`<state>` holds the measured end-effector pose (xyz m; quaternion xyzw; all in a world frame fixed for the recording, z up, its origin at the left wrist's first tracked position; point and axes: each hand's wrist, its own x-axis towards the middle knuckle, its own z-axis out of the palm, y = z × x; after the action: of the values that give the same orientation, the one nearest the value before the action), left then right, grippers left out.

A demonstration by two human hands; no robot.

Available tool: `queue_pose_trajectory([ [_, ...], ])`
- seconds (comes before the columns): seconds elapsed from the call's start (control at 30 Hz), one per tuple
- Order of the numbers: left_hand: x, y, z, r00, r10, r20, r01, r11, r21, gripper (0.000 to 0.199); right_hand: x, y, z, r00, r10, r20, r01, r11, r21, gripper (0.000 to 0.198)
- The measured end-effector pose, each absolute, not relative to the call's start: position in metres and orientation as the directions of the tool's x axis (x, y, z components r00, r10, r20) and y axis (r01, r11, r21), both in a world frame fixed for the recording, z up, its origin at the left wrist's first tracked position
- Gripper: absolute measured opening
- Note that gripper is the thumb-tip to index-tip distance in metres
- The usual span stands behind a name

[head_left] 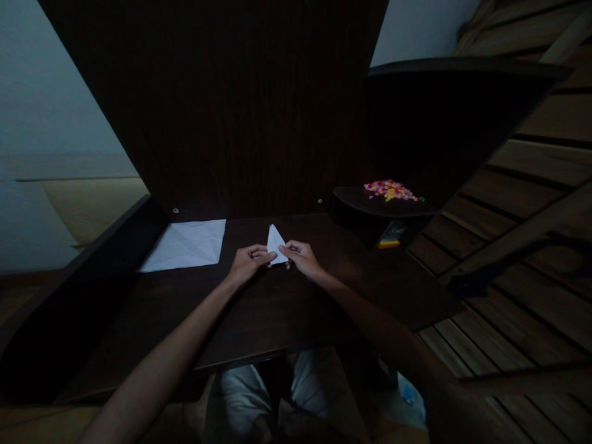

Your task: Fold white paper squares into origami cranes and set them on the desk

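Note:
A small folded piece of white paper [276,242], narrow and pointed at the top, is held between my two hands above the dark desk [259,308]. My left hand [250,261] grips its lower left side, with the thumb pressed on the front. On the lower right side, my right hand [301,256] pinches the paper, its thumb also on the front face. Some fingertips show below the paper's bottom edge; the other fingers are partly hidden behind it. To the left of my hands lies a larger creased sheet of white paper [189,243], flat on the desk.
A dark upright panel [240,111] backs the desk, and a low side wall [92,271] bounds its left. At right, a corner shelf [370,205] bears a pile of small pink and yellow pieces [391,190]. A yellow-edged item [388,244] sits beneath it. Wooden slats [522,246] stand farther right.

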<state>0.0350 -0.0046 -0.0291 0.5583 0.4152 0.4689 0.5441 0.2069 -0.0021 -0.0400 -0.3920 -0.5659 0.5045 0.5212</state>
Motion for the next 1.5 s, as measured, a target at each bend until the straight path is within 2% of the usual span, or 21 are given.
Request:
queue_pose_trajectory([
  [0.27, 0.032, 0.002, -0.037, 0.112, 0.986, 0.122, -0.018, -0.121, 0.993, 0.038, 0.207, 0.001, -0.045, -0.232, 0.962, 0.142, -0.09, 0.124, -0.988, 0.039],
  [0.5, 0.035, 0.0, -0.034, 0.146, 0.969, 0.2, -0.041, -0.196, 0.98, 0.047, 0.208, 0.003, -0.049, -0.185, 0.966, 0.181, -0.079, 0.169, -0.982, 0.039],
  [0.67, 0.038, -0.001, -0.036, 0.202, 0.944, 0.259, -0.043, -0.256, 0.966, 0.051, 0.209, 0.005, -0.05, -0.169, 0.958, 0.23, -0.126, 0.21, -0.97, 0.05],
  [0.83, 0.035, -0.001, -0.038, 0.214, 0.941, 0.261, -0.007, -0.266, 0.964, 0.06, 0.21, 0.006, -0.051, -0.158, 0.948, 0.276, -0.149, 0.253, -0.956, 0.058],
  [1.1, 0.035, -0.002, -0.036, 0.132, 0.94, 0.315, -0.012, -0.317, 0.948, 0.044, 0.211, 0.007, -0.052, -0.154, 0.943, 0.293, -0.177, 0.266, -0.948, 0.061],
  [1.2, 0.034, -0.001, -0.035, 0.135, 0.946, 0.295, -0.02, -0.295, 0.955, 0.034, 0.212, 0.005, -0.049, -0.149, 0.944, 0.293, -0.177, 0.266, -0.948, 0.051],
  [1.33, 0.031, 0.0, -0.033, 0.121, 0.958, 0.259, 0.023, -0.263, 0.964, 0.025, 0.214, 0.002, -0.045, -0.171, 0.927, 0.335, -0.134, 0.315, -0.94, 0.021],
  [1.5, 0.029, -0.001, -0.032, 0.081, 0.971, 0.223, -0.003, -0.224, 0.975, 0.018, 0.214, -0.001, -0.041, -0.154, 0.926, 0.344, -0.082, 0.335, -0.939, 0.021],
])
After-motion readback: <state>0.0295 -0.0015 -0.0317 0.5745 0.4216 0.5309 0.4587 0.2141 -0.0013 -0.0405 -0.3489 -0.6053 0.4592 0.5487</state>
